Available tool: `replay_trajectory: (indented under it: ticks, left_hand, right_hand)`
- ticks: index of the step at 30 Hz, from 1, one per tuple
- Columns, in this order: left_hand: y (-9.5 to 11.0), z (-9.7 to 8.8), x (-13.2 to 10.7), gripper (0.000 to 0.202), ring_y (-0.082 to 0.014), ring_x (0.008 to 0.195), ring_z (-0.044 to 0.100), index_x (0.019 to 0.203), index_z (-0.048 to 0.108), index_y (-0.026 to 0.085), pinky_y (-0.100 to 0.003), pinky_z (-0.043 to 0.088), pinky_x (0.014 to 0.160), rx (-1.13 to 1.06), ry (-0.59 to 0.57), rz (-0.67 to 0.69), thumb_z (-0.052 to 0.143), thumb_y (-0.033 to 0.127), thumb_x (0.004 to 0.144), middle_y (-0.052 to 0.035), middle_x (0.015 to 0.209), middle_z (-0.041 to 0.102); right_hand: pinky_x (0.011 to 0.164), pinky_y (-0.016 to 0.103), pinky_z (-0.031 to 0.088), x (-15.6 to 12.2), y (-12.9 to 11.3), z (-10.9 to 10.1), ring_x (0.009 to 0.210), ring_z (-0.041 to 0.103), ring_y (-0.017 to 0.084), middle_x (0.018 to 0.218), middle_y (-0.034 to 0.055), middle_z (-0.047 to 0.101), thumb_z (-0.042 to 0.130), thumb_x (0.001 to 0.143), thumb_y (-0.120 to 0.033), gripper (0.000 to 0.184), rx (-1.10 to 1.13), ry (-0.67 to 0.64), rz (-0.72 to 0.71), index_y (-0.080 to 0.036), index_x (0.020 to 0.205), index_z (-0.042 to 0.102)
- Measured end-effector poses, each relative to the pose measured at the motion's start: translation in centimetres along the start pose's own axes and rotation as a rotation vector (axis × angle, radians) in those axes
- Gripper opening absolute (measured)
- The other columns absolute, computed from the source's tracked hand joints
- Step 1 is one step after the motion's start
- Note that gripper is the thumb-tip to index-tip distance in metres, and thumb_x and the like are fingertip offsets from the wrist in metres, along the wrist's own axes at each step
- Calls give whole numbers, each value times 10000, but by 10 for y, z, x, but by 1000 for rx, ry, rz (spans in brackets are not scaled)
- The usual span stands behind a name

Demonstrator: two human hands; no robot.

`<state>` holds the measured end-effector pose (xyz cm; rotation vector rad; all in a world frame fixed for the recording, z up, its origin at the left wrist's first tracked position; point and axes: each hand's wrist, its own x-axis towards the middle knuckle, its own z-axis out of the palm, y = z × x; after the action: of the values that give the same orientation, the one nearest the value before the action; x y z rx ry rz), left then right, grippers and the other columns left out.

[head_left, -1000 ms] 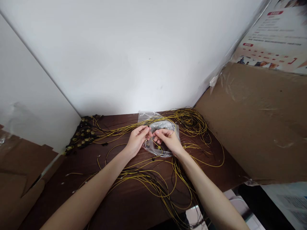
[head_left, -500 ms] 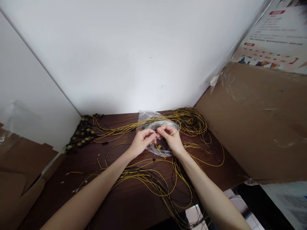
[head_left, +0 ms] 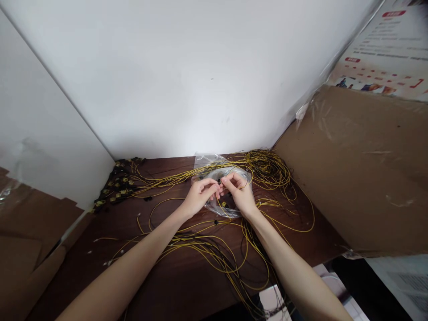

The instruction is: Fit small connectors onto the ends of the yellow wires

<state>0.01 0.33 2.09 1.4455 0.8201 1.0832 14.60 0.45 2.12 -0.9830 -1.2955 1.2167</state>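
My left hand (head_left: pixel 199 197) and my right hand (head_left: pixel 239 192) meet over a clear plastic bag (head_left: pixel 223 206) on the dark wooden table (head_left: pixel 160 285). Both pinch thumb to fingers at one spot, around a small dark piece on a thin yellow wire (head_left: pixel 219 183); the piece is too small to name. Yellow wires (head_left: pixel 214 249) loop across the table under my forearms. A denser tangle of yellow wires (head_left: pixel 267 167) lies in the far right corner.
A cluster of small black-and-yellow connectors (head_left: pixel 115 187) sits at the far left by the white wall (head_left: pixel 187 76). A cardboard panel (head_left: pixel 364 169) walls the right side, with a printed poster (head_left: pixel 384 53) above. More cardboard (head_left: pixel 26 240) lies at left.
My two hands have drawn closer until their fingertips meet, and shifted slightly right and away over the bag. The wires on the table lie as before.
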Motion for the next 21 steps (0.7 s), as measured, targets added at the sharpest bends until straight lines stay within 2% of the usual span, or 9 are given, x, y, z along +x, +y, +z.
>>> replay_trajectory:
  ticks: [6, 12, 18, 21]
  left_hand:
    - [-3, -1, -1, 287, -97, 505, 498, 705, 602, 136, -211, 391, 517, 30, 26, -8, 492, 365, 838, -12, 588, 604]
    - [-1, -1, -2, 284, -92, 526, 492, 690, 635, 132, -200, 381, 505, 81, 15, 20, 524, 358, 823, -19, 625, 612]
    - [0, -1, -1, 262, -95, 518, 489, 668, 642, 137, -199, 391, 507, 40, -7, 11, 581, 365, 781, -17, 588, 602]
    - [-1, -2, 0, 266, -95, 521, 496, 674, 644, 136, -204, 400, 525, 25, -14, 3, 577, 369, 783, -21, 593, 610]
  right_hand:
    - [575, 259, 419, 1, -3, -4, 545, 496, 111, 597, -11, 572, 631, 757, -373, 209, -73, -35, -101, -190, 665, 591]
    - [580, 277, 425, 0, -4, -3, 538, 522, 127, 587, -12, 598, 645, 737, -385, 187, -68, -67, -100, -201, 705, 630]
    - [563, 261, 398, 0, -3, -4, 535, 492, 115, 586, -7, 587, 649, 734, -376, 214, -96, -85, -66, -183, 648, 617]
    - [562, 252, 386, 1, -2, -6, 522, 469, 106, 556, -19, 554, 636, 744, -375, 227, -85, -34, -64, -181, 637, 589]
